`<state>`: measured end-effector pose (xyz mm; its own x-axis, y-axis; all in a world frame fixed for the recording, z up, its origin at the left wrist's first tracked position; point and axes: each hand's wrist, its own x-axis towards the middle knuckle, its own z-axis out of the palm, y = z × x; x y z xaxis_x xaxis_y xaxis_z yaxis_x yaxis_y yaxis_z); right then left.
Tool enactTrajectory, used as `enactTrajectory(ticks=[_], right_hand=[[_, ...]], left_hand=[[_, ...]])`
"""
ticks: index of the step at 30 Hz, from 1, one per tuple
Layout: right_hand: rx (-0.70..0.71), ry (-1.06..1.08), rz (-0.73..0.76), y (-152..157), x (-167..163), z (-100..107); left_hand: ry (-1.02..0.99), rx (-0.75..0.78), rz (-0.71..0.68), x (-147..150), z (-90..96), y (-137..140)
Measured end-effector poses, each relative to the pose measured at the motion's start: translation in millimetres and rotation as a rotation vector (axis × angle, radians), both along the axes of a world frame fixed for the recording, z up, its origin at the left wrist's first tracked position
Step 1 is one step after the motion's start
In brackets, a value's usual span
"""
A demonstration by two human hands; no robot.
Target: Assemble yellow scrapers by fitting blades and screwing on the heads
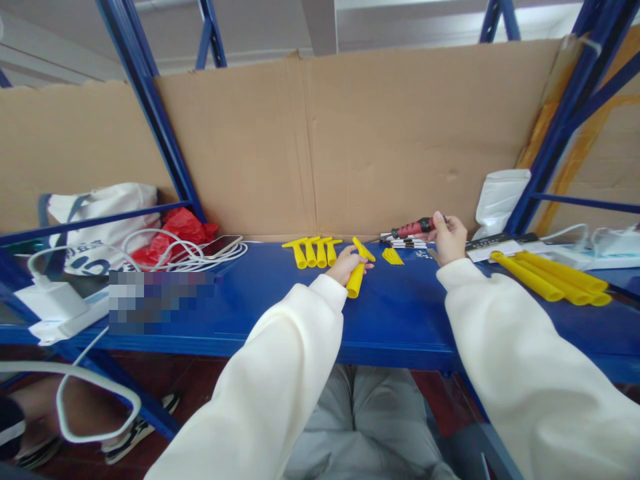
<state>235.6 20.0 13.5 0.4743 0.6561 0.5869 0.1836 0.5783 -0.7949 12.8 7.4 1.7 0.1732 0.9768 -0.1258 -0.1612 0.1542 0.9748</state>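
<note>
Cardboard [390, 133] stands upright along the back edge of the blue metal shelf [400, 313] I work at. The fingers of my left hand [343, 267] are clamped around a yellow T-shaped plastic part [355, 283], its tube end facing the shelf's front edge. My right hand [450, 239] has its fingers closed on the back end of a red-and-black screwdriver [407, 230], the shaft aimed at the part's crosspiece; whether the tip touches it, I cannot tell. I judge the step in hand to be screwdriver work at that crosspiece, and the next move to call for a firm left grip and a straight, steady tip. Between my hands lie small yellow pieces [393, 257]; leftward, near the back edge, four similar T-shaped parts [311, 253] sit in a row. Yellow tubes [530, 277] lie toward the shelf's right end, a red plastic bag [175, 230] near its back edge on the left.
</note>
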Motion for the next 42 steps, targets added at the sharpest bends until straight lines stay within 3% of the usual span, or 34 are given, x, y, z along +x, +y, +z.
enactTrajectory(ticks=[23, 31, 42], right_hand=[[0.002, -0.014, 0.0, -4, -2, 2], [0.107, -0.055, 0.068, -3, -2, 3], [0.021, 0.05, 0.132, -8, -2, 7]], left_hand=[[-0.024, 0.007, -0.007, 0, 2.3, -1], [0.021, 0.023, 0.012, -1, 2.3, 2], [0.118, 0.084, 0.034, -2, -2.0, 4]])
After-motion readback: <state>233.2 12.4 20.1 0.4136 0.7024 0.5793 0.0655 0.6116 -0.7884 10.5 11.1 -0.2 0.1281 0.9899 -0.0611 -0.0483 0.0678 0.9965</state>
